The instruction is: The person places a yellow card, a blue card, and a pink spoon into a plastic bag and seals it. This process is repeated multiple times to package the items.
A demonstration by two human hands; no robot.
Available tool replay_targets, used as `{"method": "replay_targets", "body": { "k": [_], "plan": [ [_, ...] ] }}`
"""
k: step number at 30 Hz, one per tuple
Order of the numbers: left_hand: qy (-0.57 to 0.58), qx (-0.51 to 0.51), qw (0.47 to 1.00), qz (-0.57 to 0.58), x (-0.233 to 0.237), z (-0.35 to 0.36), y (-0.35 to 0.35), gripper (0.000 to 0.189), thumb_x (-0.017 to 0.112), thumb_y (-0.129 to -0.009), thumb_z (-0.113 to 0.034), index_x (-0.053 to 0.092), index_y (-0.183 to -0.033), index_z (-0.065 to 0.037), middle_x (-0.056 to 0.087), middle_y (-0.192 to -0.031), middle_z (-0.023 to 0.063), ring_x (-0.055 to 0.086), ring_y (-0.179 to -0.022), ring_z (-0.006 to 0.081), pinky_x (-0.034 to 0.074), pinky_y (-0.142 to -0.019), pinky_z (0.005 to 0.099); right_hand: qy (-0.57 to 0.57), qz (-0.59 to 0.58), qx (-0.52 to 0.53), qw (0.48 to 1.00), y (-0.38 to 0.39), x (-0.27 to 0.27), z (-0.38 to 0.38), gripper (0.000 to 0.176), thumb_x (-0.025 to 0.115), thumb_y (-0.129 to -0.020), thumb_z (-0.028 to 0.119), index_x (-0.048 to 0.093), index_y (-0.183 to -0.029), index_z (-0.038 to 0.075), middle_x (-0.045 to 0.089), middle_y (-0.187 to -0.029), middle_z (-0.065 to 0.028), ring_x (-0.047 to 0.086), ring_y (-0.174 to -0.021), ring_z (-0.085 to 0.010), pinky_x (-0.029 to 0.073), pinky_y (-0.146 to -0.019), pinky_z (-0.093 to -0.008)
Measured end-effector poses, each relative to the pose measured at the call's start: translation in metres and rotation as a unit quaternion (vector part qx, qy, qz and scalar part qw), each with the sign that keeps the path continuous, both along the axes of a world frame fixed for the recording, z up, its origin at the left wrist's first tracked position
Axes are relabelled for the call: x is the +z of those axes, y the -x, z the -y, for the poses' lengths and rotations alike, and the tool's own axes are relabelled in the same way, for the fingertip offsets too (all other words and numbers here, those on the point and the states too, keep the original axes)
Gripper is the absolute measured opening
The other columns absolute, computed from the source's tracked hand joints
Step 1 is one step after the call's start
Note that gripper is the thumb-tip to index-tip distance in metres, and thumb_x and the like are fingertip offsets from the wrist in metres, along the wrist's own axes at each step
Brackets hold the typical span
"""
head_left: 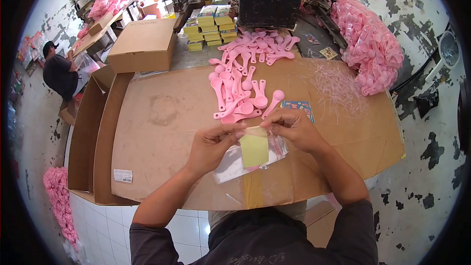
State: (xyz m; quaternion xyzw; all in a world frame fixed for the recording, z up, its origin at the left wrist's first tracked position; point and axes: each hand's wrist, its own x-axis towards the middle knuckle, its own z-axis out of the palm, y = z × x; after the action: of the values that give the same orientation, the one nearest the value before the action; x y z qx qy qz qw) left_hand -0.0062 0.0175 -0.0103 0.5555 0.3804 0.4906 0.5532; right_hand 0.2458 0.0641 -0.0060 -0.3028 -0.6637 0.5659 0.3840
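The yellow card (254, 154) hangs by its top edge, left hand (208, 148) and right hand (296, 128) each with fingers pinched there; so slight a grip could let it slip or crease; clear bags (226, 168) beneath could cling; a pink spoon (275, 99) just beyond the right fingers could get knocked.

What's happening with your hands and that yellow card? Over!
Left hand and right hand pinching at top of yellow card. Card over clear plastic. Pink scoops just beyond, not blocking it. Over.
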Motion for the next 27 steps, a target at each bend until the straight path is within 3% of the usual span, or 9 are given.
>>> {"method": "replay_targets", "body": {
  "k": [7, 13, 17, 27],
  "plan": [
    [-0.031, -0.025, 0.999, -0.025, -0.008, -0.008, 0.012, 0.022, 0.063, -0.099, -0.001, 0.074, -0.118, 0.001, 0.075, -0.106, 0.0051, 0.067, -0.090, 0.0077, 0.055, -0.080, 0.0238, 0.004, -0.010, -0.003, 1.000, -0.009, 0.002, -0.002, 0.016, 0.060, -0.096, -0.001, 0.070, -0.109, -0.002, 0.068, -0.101, -0.0054, 0.064, -0.095, -0.0122, 0.051, -0.084, -0.0280],
    [-0.053, -0.033, 0.997, -0.040, -0.014, -0.007, 0.011, 0.023, 0.065, -0.097, 0.000, 0.074, -0.118, 0.000, 0.075, -0.109, 0.0066, 0.066, -0.092, 0.0078, 0.055, -0.081, 0.0237, 0.057, -0.116, -0.007, 0.992, 0.000, -0.002, 0.004, 0.023, 0.064, -0.092, -0.003, 0.065, -0.115, 0.000, 0.067, -0.104, -0.0054, 0.064, -0.099, -0.0129, 0.051, -0.091, -0.0305],
    [-0.018, -0.043, 0.998, -0.034, -0.010, -0.003, 0.008, 0.023, 0.063, -0.095, 0.006, 0.073, -0.116, 0.002, 0.074, -0.114, 0.0089, 0.068, -0.100, 0.0122, 0.057, -0.088, 0.0277, 0.029, -0.073, 0.007, 0.997, 0.003, -0.001, 0.011, 0.021, 0.065, -0.091, -0.007, 0.067, -0.110, 0.000, 0.066, -0.108, -0.0058, 0.063, -0.100, -0.0123, 0.051, -0.091, -0.0285],
    [0.000, -0.054, 0.998, -0.027, -0.011, -0.005, 0.010, 0.021, 0.063, -0.098, 0.000, 0.073, -0.116, 0.003, 0.075, -0.111, 0.0103, 0.069, -0.100, 0.0133, 0.057, -0.090, 0.0293, -0.072, 0.017, -0.014, 0.997, -0.006, -0.015, 0.001, 0.015, 0.067, -0.090, -0.005, 0.073, -0.103, 0.000, 0.068, -0.102, -0.0041, 0.064, -0.090, -0.0113, 0.051, -0.080, -0.0255]
  ]
}}
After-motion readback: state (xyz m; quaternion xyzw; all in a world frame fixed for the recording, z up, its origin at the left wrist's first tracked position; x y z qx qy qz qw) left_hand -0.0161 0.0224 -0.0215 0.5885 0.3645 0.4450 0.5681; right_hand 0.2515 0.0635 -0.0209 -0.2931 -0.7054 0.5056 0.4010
